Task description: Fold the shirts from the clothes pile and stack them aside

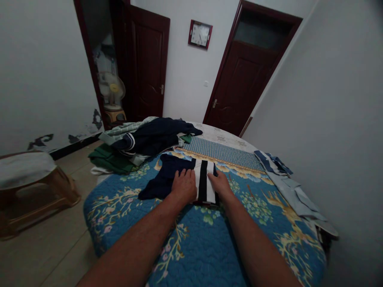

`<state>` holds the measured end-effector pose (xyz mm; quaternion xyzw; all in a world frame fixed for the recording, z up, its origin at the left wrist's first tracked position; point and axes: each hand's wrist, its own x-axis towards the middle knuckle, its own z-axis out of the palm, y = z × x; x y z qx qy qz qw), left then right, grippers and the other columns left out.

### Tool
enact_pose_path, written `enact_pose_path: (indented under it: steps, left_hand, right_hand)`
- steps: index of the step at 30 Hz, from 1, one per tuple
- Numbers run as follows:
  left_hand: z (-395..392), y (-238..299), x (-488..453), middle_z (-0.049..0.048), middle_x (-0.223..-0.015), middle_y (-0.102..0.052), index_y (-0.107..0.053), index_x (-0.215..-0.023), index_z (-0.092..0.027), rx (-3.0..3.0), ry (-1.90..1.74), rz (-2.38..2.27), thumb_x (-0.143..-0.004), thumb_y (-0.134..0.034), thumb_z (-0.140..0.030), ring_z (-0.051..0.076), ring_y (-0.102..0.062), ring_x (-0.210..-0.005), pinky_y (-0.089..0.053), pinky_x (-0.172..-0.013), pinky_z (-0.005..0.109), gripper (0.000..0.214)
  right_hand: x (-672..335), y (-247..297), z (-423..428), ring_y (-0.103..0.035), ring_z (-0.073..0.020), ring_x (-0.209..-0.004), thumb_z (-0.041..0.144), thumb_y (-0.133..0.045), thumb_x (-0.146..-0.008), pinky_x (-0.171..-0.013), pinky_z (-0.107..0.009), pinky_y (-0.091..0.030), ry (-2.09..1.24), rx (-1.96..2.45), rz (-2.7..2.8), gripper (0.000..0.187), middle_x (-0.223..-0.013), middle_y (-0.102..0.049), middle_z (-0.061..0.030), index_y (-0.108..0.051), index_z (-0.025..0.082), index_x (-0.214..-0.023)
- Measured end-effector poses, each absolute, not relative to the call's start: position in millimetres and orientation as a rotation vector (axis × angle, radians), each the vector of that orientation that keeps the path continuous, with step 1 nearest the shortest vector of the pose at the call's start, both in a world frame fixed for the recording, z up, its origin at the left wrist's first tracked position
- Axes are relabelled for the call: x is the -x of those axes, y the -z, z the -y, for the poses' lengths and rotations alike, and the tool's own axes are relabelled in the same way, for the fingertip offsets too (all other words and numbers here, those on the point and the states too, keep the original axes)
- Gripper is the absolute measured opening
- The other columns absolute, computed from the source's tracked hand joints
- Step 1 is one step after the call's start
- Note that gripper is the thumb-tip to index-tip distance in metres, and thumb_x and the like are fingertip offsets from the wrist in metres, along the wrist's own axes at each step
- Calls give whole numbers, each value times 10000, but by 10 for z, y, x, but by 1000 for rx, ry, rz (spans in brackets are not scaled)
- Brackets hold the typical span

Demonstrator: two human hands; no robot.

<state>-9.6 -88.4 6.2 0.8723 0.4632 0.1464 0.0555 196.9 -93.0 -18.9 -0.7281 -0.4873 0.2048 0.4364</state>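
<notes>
A navy garment (172,171) with broad white and black stripes at its right end lies partly folded on the blue floral cover. Its kind, shirt or other top, is not certain. My left hand (183,185) rests flat on it, fingers spread, beside the stripes. At the striped end, my right hand (220,184) grips the right edge, with the fingertips partly hidden in the cloth.
The floral cover (119,223) drapes a round table. A clothes heap (155,133) lies at the far left, with folded grey-blue clothes (295,195) along the right rim. A stool (38,179) stands on the left; the wall (344,119) is close on the right.
</notes>
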Motion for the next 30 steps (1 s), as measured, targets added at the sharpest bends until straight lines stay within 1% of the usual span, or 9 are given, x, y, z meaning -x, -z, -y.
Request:
enact_pose_path:
  steps: [4,9,12,15,17,20,23,26,30]
  left_hand:
    - [933,-66,74,169,-1581,-604,-553,-1557,-166,-2713,-571,-1247,-912,-590,-248,373,-452,-1533,-249,-1307,607,652]
    - [931,-65,62,150,-1540,-643,-599,-1523,-178,-2730,-680,-1120,-966,-563,-272,348,-481,-1514,-235,-1325,584,566]
    - [880,-75,75,153,-1486,-678,-633,-1485,-177,-2706,-731,-1126,-982,-557,-259,338,-541,-1456,-285,-1309,556,515]
    - [822,-70,83,158,-1409,-717,-673,-1435,-181,-2658,-730,-1178,-1006,-541,-268,323,-620,-1360,-403,-1239,494,457]
    - [781,-52,84,156,-1377,-733,-695,-1405,-187,-2611,-704,-1237,-1020,-528,-281,312,-653,-1318,-465,-1183,449,430]
    - [691,-17,96,128,-1370,-751,-721,-1371,-209,-2538,-667,-1301,-1024,-519,-274,294,-676,-1306,-481,-1168,414,406]
    - [550,3,133,104,-1349,-776,-747,-1333,-210,-2409,-679,-1304,-1036,-491,-279,275,-699,-1283,-487,-1162,389,398]
    - [395,10,175,104,-1308,-794,-773,-1283,-190,-2253,-739,-1254,-1033,-478,-299,271,-720,-1236,-510,-1133,385,403]
    - [265,23,201,98,-1234,-816,-792,-1243,-183,-2114,-772,-1216,-991,-517,-300,272,-731,-1190,-533,-1092,384,391]
  right_hand:
    - [-2234,49,1093,-765,-279,-982,392,-681,-857,-879,-362,-591,-455,1887,1185,343,-1039,-817,-113,-799,164,-1084]
    - [-2830,-57,1456,-776,-273,-892,423,-696,-834,-790,-363,-597,-502,1933,1076,402,-1001,-821,-106,-793,156,-1118]
    - [-3102,-54,1667,-778,-270,-869,425,-708,-826,-749,-348,-592,-540,1939,981,393,-978,-824,-106,-790,155,-1100]
    - [-3214,-16,1772,-778,-261,-855,431,-695,-845,-736,-333,-590,-565,1922,955,380,-966,-825,-104,-783,157,-1093]
    - [-3227,5,1778,-777,-256,-866,424,-689,-849,-755,-334,-592,-571,1923,956,397,-973,-824,-96,-774,155,-1129]
    - [-3220,3,1751,-774,-257,-899,405,-688,-847,-797,-342,-592,-559,1933,971,416,-1001,-822,-95,-769,146,-1163]
    - [-3208,-33,1749,-769,-260,-922,393,-706,-845,-812,-333,-584,-494,1955,1001,375,-1016,-821,-100,-781,144,-1114]
    - [-3184,-72,1778,-768,-261,-912,388,-722,-841,-785,-321,-580,-472,1954,985,337,-1000,-822,-100,-783,152,-1075]
    - [-3150,-116,1795,-769,-255,-884,414,-715,-856,-725,-310,-571,-528,1905,958,347,-1005,-823,-108,-767,156,-1082]
